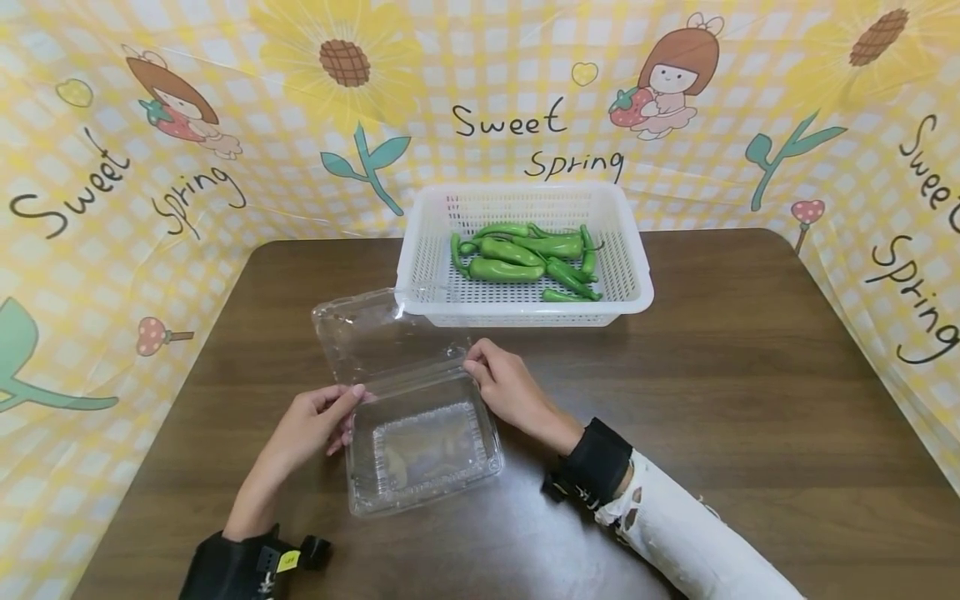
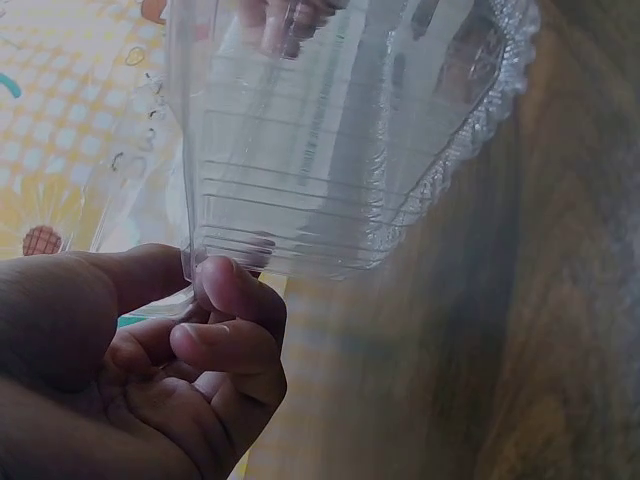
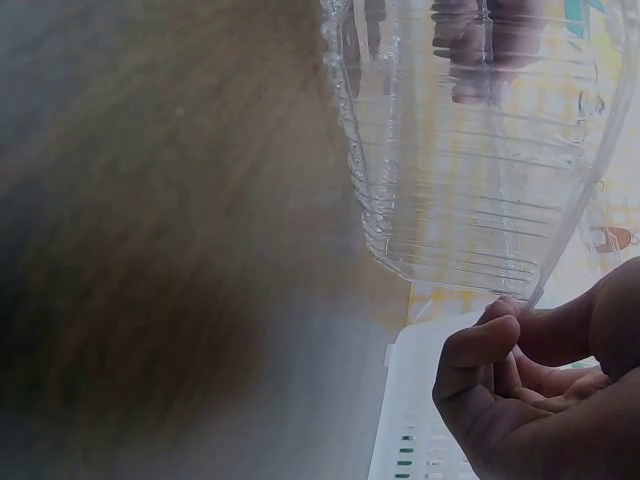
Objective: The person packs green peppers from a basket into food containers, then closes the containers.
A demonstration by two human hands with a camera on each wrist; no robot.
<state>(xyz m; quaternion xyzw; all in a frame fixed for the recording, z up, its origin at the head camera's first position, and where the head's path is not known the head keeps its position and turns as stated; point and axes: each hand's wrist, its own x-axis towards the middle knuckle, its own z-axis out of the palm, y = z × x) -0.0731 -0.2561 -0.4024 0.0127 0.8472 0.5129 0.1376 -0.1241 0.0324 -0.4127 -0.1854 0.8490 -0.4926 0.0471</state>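
A clear plastic clamshell box [image 1: 427, 442] is tilted between both hands, its lid [image 1: 390, 333] swung open away from the person. At its left rim near the hinge, the left hand [image 1: 311, 423] pinches the edge between thumb and curled fingers; the left wrist view shows this grip on the ribbed box wall [image 2: 290, 200]. On the opposite side, the right hand [image 1: 510, 387] pinches the rim close to the hinge, thumb against bent forefinger [image 3: 480, 345]. Nothing lies inside the box. Beyond it, several green peppers [image 1: 506, 271] lie in a white plastic basket [image 1: 525, 310].
The basket stands at the table's far edge, and the raised lid overlaps its front left corner in the head view. A brown wooden table [image 1: 712, 400] lies beneath everything. Yellow checked cloth [image 1: 480, 50] with printed flowers hangs around the back and sides.
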